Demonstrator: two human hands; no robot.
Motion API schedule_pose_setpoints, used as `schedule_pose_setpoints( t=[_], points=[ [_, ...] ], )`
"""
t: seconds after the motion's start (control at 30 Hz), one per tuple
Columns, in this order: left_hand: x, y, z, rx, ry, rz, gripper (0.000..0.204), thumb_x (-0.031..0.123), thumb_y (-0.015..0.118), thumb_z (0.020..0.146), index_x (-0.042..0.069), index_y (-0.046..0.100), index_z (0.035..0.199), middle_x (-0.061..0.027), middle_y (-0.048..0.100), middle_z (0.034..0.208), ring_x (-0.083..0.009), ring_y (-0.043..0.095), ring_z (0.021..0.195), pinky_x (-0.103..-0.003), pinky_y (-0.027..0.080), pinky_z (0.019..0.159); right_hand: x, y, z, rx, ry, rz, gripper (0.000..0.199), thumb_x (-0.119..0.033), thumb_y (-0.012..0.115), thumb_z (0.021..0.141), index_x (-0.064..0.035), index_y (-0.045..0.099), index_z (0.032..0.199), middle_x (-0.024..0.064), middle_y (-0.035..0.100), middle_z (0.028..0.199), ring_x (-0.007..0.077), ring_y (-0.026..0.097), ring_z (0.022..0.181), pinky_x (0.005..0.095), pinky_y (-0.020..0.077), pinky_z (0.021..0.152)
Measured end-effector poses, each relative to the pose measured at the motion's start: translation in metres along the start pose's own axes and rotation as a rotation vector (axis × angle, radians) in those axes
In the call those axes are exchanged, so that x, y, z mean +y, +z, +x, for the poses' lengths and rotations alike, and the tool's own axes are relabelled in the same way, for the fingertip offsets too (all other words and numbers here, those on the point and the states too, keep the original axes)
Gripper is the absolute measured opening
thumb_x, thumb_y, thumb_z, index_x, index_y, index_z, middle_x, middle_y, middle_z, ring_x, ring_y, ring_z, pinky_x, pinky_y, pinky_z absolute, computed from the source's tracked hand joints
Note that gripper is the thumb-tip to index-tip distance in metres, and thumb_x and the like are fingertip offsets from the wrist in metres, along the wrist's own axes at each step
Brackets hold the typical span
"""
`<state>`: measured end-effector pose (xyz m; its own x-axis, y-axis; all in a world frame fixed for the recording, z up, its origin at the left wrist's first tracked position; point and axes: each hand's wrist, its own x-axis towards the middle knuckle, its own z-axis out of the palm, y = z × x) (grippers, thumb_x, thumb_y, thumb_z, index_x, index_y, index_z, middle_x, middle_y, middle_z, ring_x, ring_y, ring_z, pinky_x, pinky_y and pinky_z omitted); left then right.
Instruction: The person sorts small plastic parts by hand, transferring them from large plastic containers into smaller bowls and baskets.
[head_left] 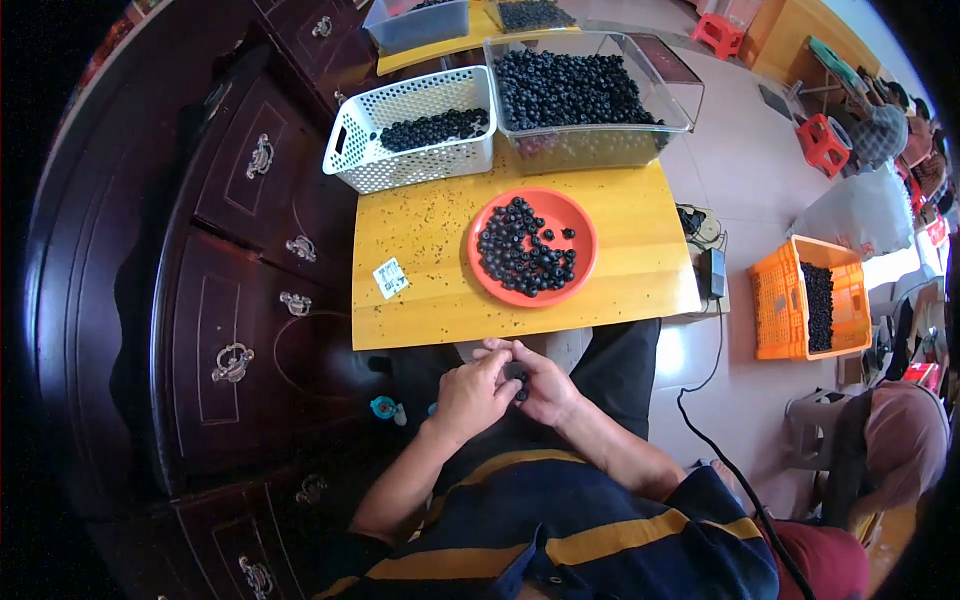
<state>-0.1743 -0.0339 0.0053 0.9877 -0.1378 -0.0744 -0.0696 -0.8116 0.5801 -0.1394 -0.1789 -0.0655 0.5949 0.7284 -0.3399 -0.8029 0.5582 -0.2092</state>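
Note:
My hands meet above my lap, just off the near edge of the yellow wooden table (420, 225). A few dark round beads (522, 386) lie in the cupped palm of my right hand (552, 390), palm turned up. My left hand (468, 400) leans over it, with fingers bent and its thumb beside those beads. What the left fingertips hold, if anything, is hidden. Ahead of both hands is a red round plate (585, 235), partly covered with similar loose dark beads (515, 240).
Behind the plate stand a white perforated basket (410, 170) and a clear plastic bin (590, 145), both holding dark beads. A small white label (390, 277) and dark crumbs lie on the tabletop. Dark drawers line the left. An orange crate (780, 300) and black cable (715, 440) are right.

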Motion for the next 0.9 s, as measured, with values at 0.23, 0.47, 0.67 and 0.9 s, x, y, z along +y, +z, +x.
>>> schedule_pose_setpoints(
  t=[0.23,0.47,0.67,0.9],
  points=[
    [-0.005,0.012,-0.001,0.119,0.054,-0.054,0.028,0.019,0.076,0.084,0.008,0.066,0.108,-0.0096,0.071,0.077,-0.0304,0.072,0.073,-0.043,0.056,0.063,0.001,-0.008,0.004,0.095,0.039,0.003,0.042,-0.031,0.036,0.111,-0.0029,0.057,0.133,0.0138,0.061,0.134,0.0264,0.056,0.126,0.0406,0.044,0.11],
    [-0.017,0.01,0.0,0.272,0.034,-0.263,0.021,0.016,0.076,0.085,0.008,0.068,0.103,-0.0092,0.067,0.073,-0.0288,0.068,0.064,-0.039,0.053,0.058,0.0,-0.005,-0.002,0.223,0.104,-0.022,0.027,-0.033,0.047,0.108,-0.0131,0.062,0.12,0.0001,0.064,0.105,0.0113,0.061,0.09,0.0276,0.0527,0.074],
    [-0.015,-0.003,0.0,0.237,0.057,-0.215,0.02,0.01,0.076,0.086,0.005,0.069,0.104,-0.0082,0.069,0.074,-0.0214,0.067,0.063,-0.034,0.052,0.058,-0.012,0.008,-0.012,0.119,0.161,-0.102,0.022,-0.035,0.06,0.103,-0.0133,0.061,0.101,-0.0034,0.054,0.082,0.0062,0.045,0.061,0.0183,0.0327,0.047],
    [-0.018,-0.006,-0.002,0.211,0.024,-0.47,0.025,0.001,0.075,0.085,0.004,0.072,0.11,-0.0002,0.065,0.073,-0.0053,0.056,0.061,-0.022,0.046,0.058,-0.019,0.013,-0.013,-0.019,0.166,-0.148,0.019,-0.032,0.062,0.102,-0.0131,0.061,0.105,-0.0077,0.043,0.076,0.0026,0.036,0.059,0.0165,0.0284,0.047]
  ],
)
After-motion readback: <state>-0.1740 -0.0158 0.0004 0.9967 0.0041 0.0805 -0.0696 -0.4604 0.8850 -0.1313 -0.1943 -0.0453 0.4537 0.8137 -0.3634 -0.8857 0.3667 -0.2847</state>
